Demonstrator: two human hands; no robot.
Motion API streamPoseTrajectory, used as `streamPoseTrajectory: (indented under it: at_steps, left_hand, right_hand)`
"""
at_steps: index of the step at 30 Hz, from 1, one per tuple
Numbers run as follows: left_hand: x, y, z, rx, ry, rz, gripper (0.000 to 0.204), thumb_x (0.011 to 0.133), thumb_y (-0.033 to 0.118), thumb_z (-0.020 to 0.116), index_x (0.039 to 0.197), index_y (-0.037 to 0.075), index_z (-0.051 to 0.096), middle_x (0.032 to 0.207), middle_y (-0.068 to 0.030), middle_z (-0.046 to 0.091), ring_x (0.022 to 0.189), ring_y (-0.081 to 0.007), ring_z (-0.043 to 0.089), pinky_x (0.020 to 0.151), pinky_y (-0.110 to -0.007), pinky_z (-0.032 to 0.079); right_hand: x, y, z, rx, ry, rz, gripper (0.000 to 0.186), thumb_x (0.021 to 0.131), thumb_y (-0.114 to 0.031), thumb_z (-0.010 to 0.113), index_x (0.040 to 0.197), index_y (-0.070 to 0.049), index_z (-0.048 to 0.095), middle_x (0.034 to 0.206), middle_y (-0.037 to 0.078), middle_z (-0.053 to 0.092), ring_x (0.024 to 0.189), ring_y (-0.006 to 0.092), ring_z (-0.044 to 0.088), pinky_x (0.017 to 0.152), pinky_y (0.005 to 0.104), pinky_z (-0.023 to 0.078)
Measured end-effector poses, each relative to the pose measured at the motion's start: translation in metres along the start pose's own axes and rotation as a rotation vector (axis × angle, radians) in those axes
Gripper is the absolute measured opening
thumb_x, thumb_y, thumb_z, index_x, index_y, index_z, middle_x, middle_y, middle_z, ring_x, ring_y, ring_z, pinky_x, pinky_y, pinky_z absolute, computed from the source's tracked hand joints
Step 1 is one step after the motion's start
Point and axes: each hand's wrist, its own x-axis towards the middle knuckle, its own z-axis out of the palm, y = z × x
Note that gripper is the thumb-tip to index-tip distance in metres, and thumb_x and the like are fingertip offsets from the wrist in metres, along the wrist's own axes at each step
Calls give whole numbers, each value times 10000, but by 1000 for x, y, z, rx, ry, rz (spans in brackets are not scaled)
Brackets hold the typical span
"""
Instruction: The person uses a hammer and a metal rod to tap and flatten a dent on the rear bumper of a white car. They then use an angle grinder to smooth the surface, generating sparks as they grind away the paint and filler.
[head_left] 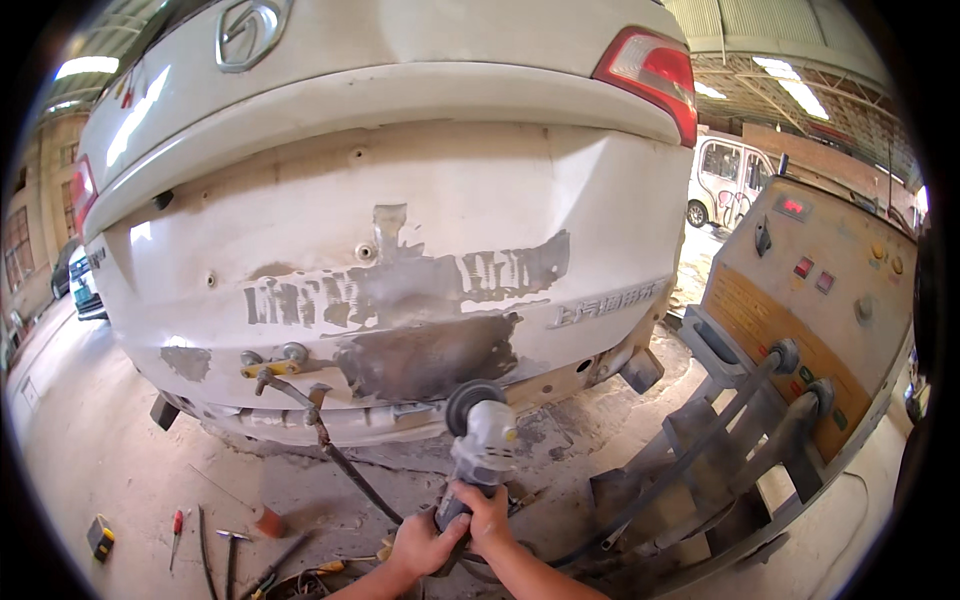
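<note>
Both my hands are wrapped round a grey angle grinder [484,450]. My left hand [425,545] grips the rear of its body, and my right hand [484,515] closes on it a little farther forward. The grinder's dark round disc [474,402] is at the lower edge of a dark bare-metal patch [430,358] on the white car's rear panel [480,190]; whether it touches I cannot tell. Above that patch are grey, striped sanded areas [410,285]. A clamp with a brass-coloured bar [270,367] sits on the panel to the left, with a dark cable [345,465] hanging from it.
At right stands a machine cabinet [810,290] with switches and thick cables [690,450]. On the floor at left lie a yellow-black tape measure [100,538], a red-handled screwdriver [177,525], a hammer [231,550] and more cables. A white van [730,175] stands behind.
</note>
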Motion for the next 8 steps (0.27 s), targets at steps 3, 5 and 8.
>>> streamPoseTrajectory:
  at_steps: [3,5,8]
  left_hand:
    - [-12,28,-22,307,-136,74,761,735,572,597,1152,-52,473,673,-231,611,667,-392,625,571,-446,483]
    - [-22,29,-30,465,-204,157,832,724,596,598,1237,-29,405,663,-218,612,633,-381,623,537,-444,482]
    - [-41,14,-38,516,-244,283,899,714,616,596,1308,-5,330,660,-209,613,608,-376,620,511,-441,481]
  right_hand:
    - [-3,0,-2,70,132,-102,278,668,-89,729,878,8,576,806,63,600,681,162,577,621,300,462]
    - [-3,-6,-9,22,118,-109,323,664,-87,736,911,2,548,840,73,589,690,161,571,630,300,458]
    - [-3,-7,-16,35,117,-57,331,679,-95,722,928,21,538,840,92,592,694,171,580,635,312,465]
